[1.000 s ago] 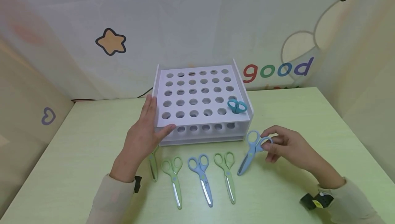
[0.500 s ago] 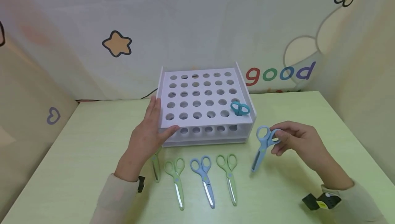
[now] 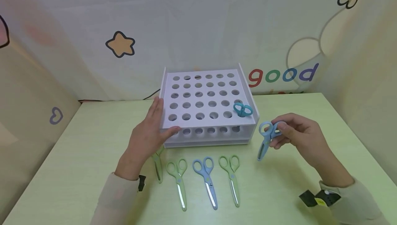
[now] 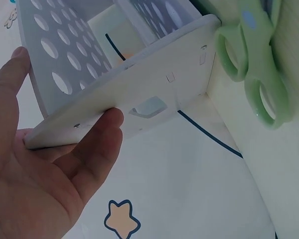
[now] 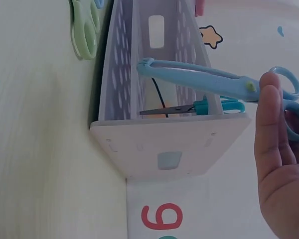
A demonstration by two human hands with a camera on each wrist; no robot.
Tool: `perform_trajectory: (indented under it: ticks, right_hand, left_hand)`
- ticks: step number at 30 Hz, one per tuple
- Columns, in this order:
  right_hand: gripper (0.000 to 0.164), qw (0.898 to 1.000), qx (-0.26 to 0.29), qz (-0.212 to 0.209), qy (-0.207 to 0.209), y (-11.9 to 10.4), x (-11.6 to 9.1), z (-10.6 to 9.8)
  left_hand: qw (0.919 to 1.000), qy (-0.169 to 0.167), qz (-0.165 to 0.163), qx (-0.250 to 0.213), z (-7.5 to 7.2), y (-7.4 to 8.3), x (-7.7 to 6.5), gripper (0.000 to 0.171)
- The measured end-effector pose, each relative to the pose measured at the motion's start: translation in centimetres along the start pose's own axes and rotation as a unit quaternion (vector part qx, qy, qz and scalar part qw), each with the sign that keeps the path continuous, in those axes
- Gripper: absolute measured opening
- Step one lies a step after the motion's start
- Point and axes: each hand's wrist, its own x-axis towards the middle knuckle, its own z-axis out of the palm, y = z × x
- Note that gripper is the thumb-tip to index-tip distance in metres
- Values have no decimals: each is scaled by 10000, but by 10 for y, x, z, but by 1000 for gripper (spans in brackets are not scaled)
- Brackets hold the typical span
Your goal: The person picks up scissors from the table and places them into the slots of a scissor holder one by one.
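Observation:
In the head view my left hand [image 3: 145, 142] holds the white rack [image 3: 193, 109] at its front left corner. Its thumb lies on the front edge and its fingers against the outer side panel [image 4: 154, 89]. My right hand [image 3: 299, 139] pinches light blue scissors [image 3: 266, 140] by one handle loop, to the right of the rack. Their covered blades point down toward the table; in the right wrist view the blades [image 5: 199, 82] overlap the rack. Teal scissors [image 3: 242, 110] stand in a front right hole, their dark blade [image 5: 167, 110] showing inside the rack.
Along the front of the table lie green scissors [image 3: 179, 180], blue scissors [image 3: 207, 180] and another green pair [image 3: 232, 176]. One more green pair [image 3: 158, 166] is partly hidden by my left hand. A printed curtain [image 3: 192, 21] hangs behind.
My right hand has raised the light blue scissors off the tabletop, somewhat right and toward the back. My left hand keeps its place on the rack. The head view has shifted slightly.

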Motion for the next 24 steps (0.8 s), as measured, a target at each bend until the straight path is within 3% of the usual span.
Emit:
perform_trajectory:
  ticks: [6,14,24]
  right_hand:
    - [19,9996,28,-274,-17,-4,6,5]
    - [17,9988,129,-473,89,-14,20,14]
    - [18,9966,178,-622,507,-26,39,28]
  left_hand:
    - [9999,-54,53,66,-5,-1,3,103]
    - [9991,-401,-14,-146,-10,-3,9,110]
    - [9982,-549,86,-225,-10,-7,24,126]
